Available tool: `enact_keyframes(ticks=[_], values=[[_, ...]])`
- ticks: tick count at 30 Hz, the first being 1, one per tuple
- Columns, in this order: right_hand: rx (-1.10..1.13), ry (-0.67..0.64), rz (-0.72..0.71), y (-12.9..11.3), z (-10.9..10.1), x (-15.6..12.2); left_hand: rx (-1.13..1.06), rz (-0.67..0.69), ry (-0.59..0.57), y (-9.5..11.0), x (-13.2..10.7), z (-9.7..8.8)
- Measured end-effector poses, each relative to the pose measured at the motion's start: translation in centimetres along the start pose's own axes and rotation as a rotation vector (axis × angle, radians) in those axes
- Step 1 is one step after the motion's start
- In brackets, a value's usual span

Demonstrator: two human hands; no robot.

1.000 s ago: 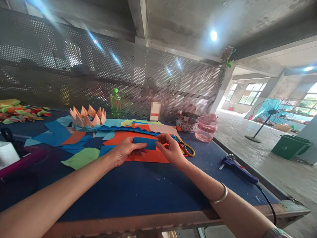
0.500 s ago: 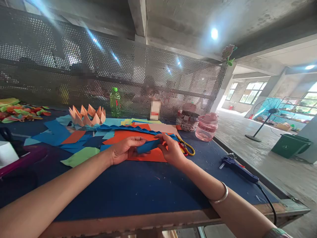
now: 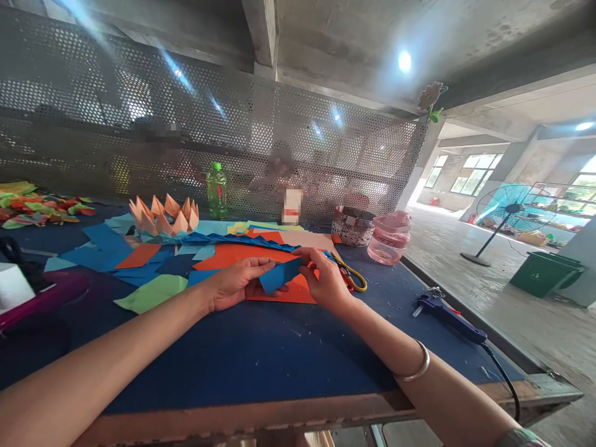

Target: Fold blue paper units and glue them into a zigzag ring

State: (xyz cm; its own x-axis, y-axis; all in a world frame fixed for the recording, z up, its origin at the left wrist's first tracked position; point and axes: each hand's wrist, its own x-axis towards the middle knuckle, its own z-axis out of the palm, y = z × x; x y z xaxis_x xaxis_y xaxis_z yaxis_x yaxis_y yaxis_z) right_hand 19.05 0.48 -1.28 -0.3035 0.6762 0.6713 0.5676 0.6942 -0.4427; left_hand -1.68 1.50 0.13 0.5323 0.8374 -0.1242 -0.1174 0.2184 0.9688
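Observation:
Between my two hands is a small strip of blue paper point(image 3: 280, 275), raised above an orange sheet point(image 3: 298, 294). My left hand point(image 3: 236, 283) grips its left end, thumb on top and fingers underneath. At the right end, my right hand point(image 3: 325, 279) pinches the strip between thumb and fingers. Just behind my hands lies a long row of folded blue paper points point(image 3: 233, 239). Scissors point(image 3: 352, 277) with yellow and red handles rest beside my right hand. A green paper piece point(image 3: 156, 294) is near my left forearm.
A peach folded-paper crown point(image 3: 164, 217) stands back left, near blue paper sheets point(image 3: 100, 248). Behind are a green bottle point(image 3: 216, 192), a patterned round basket point(image 3: 352, 226) and a pink jug point(image 3: 390, 241). A glue gun point(image 3: 449, 316) with a cable lies near the table's right edge.
The blue paper strip has turned so that more of its flat face shows, its left end angled downward. Both hands keep hold of it and have shifted only slightly.

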Motion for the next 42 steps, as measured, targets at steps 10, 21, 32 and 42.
enact_keyframes(ticks=[10, 21, 32, 42], values=[[0.044, 0.013, 0.008, 0.4, 0.3, -0.1, 0.185, 0.089, -0.036, 0.0, -0.2, 0.7], [0.095, -0.014, -0.058, -0.4, 0.6, -0.4, 0.299, 0.064, -0.173, -0.5, -0.3, 0.7], [-0.114, 0.009, -0.281, -2.1, -0.1, -0.5, 0.337, 0.116, 0.055, -0.4, 0.2, 0.4], [-0.262, -0.1, -0.376, -2.5, 0.0, -0.6, 0.403, 0.086, 0.095, -1.0, 0.5, 0.2]])
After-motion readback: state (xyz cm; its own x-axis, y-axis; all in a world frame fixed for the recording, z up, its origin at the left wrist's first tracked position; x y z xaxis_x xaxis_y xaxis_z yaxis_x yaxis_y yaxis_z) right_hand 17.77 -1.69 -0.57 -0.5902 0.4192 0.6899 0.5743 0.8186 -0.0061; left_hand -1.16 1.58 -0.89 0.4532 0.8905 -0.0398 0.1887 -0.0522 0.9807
